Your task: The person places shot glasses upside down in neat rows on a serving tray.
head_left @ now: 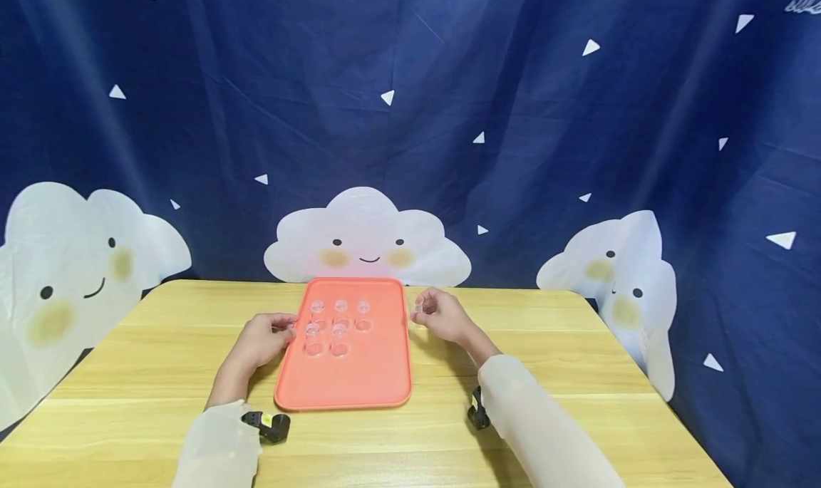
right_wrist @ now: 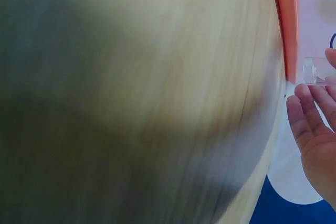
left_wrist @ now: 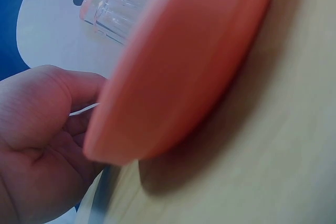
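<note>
A coral-red tray (head_left: 372,374) lies on the wooden table, with several clear shot glasses (head_left: 338,340) standing in two rows on its far left part. At the tray's left edge, my left hand (head_left: 264,340) grips the rim between thumb and curled fingers. Just outside the right edge, my right hand (head_left: 444,317) pinches another clear shot glass (right_wrist: 310,71) between thumb and fingertips. In the left wrist view, two of the standing glasses (left_wrist: 107,14) rise above the tray's side wall (left_wrist: 173,72).
The wooden table (head_left: 545,388) reaches back to a dark blue cloth (head_left: 423,139) printed with smiling clouds and white triangles. Black wrist cameras are strapped at the left sleeve (head_left: 214,445) and the right sleeve (head_left: 539,424).
</note>
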